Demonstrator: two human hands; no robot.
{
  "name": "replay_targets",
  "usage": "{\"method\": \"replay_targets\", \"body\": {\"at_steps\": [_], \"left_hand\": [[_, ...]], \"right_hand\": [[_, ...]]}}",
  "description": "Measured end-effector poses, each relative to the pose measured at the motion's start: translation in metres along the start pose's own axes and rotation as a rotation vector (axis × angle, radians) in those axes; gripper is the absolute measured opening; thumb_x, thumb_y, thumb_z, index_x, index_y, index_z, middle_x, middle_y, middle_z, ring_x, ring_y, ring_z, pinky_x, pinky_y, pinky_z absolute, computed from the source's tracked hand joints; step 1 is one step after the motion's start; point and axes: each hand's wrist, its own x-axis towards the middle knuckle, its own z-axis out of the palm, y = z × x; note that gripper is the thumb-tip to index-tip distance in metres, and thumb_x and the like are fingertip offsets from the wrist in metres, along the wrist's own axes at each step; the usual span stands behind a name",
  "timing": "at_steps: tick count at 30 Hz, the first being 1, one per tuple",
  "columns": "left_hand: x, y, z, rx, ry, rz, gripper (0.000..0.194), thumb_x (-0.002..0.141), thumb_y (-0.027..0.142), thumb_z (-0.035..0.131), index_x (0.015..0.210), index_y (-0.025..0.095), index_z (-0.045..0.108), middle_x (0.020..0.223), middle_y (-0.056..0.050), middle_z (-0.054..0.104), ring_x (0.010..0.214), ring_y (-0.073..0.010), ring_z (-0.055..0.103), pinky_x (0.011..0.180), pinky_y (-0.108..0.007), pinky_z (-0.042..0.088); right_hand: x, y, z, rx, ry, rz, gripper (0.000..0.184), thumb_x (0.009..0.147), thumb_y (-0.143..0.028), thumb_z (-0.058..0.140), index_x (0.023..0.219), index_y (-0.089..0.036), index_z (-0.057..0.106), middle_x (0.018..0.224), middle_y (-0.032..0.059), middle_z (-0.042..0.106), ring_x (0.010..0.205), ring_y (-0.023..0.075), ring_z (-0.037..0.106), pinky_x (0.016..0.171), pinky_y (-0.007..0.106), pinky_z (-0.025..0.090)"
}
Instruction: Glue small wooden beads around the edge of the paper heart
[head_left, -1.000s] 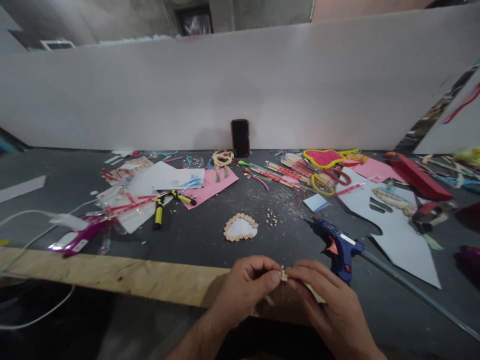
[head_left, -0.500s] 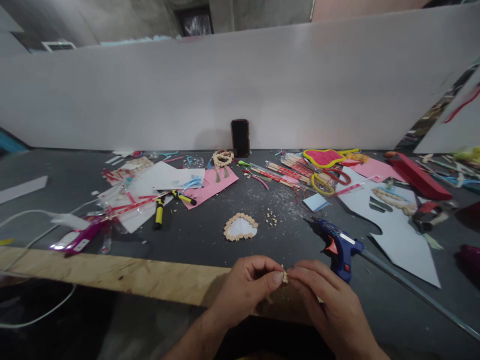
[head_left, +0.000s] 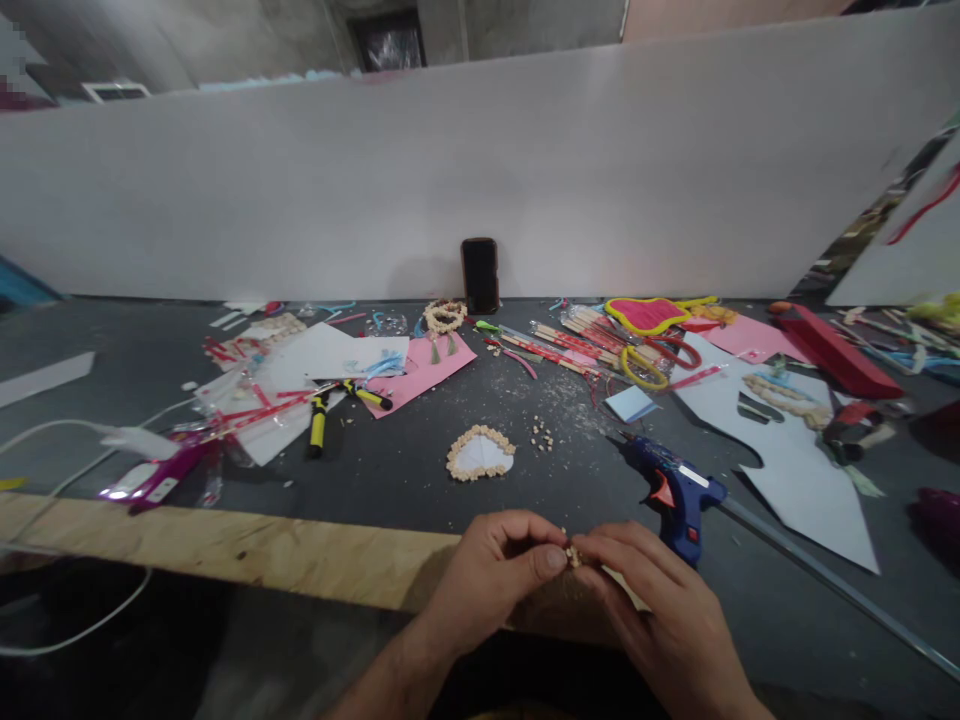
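Both hands meet over the table's front edge, pinching a small cluster of pale beige bits (head_left: 574, 556) between their fingertips. My left hand (head_left: 499, 568) holds it from the left with thumb and forefinger. From the other side, the fingers of my right hand (head_left: 656, 590) close on the same cluster. Just beyond the hands lies a white paper shape (head_left: 482, 455) with similar beige bits along most of its rim. Several loose bits (head_left: 541, 434) are scattered to its right. A blue glue gun (head_left: 679, 495) rests beside my right hand, its long glue stick running toward the lower right.
A phone (head_left: 480, 275) leans against the white partition. Yellow-black pliers (head_left: 318, 425), pink paper (head_left: 427, 375) and a purple glue gun (head_left: 169, 470) with a white cord lie left. Yellow-handled scissors (head_left: 643, 368), a blue pad (head_left: 632, 403) and cut white board (head_left: 817, 500) lie right.
The fingertips have shifted slightly around the beige cluster, and more of it shows between them. Things on the table stay in place.
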Motion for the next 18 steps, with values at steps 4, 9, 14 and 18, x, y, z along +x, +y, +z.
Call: {"method": "replay_targets", "body": {"at_steps": [4, 9, 14, 18], "left_hand": [[-0.0004, 0.0024, 0.0, 0.058, 0.016, 0.016, 0.025, 0.071, 0.036, 0.073, 0.076, 0.012, 0.07, 0.069, -0.001, 0.064, 0.065, -0.01, 0.052, 0.064, -0.02, 0.04], [-0.0015, 0.0033, 0.0, 0.085, 0.005, 0.018, 0.025, 0.074, 0.037, 0.07, 0.077, 0.012, 0.069, 0.069, -0.001, 0.063, 0.065, -0.0099, 0.051, 0.064, -0.02, 0.04], [-0.0025, 0.0048, 0.0016, 0.058, 0.011, 0.0, 0.024, 0.072, 0.035, 0.071, 0.075, 0.012, 0.068, 0.068, -0.001, 0.063, 0.063, -0.0095, 0.051, 0.062, -0.019, 0.04], [-0.0032, 0.0055, 0.0018, 0.037, 0.009, -0.005, 0.023, 0.07, 0.034, 0.073, 0.074, 0.012, 0.069, 0.068, -0.001, 0.064, 0.062, -0.0095, 0.051, 0.062, -0.02, 0.04]], "right_hand": [[0.0012, -0.0016, -0.0003, -0.017, 0.012, -0.01, 0.012, 0.087, -0.024, 0.053, 0.091, -0.023, 0.065, 0.079, 0.001, 0.068, 0.071, 0.0103, 0.065, 0.064, 0.019, 0.053], [0.0016, -0.0028, -0.0015, -0.034, 0.028, -0.026, 0.012, 0.086, -0.023, 0.053, 0.09, -0.022, 0.065, 0.079, 0.0014, 0.068, 0.07, 0.0107, 0.065, 0.064, 0.02, 0.053], [0.0005, -0.0025, -0.0008, -0.041, 0.023, -0.032, 0.012, 0.086, -0.023, 0.054, 0.09, -0.021, 0.065, 0.079, 0.0015, 0.068, 0.071, 0.0104, 0.064, 0.065, 0.02, 0.053], [0.0002, -0.0037, 0.0008, -0.027, 0.019, -0.019, 0.012, 0.087, -0.024, 0.053, 0.09, -0.021, 0.064, 0.078, 0.0014, 0.068, 0.071, 0.0103, 0.064, 0.064, 0.02, 0.053]]}}
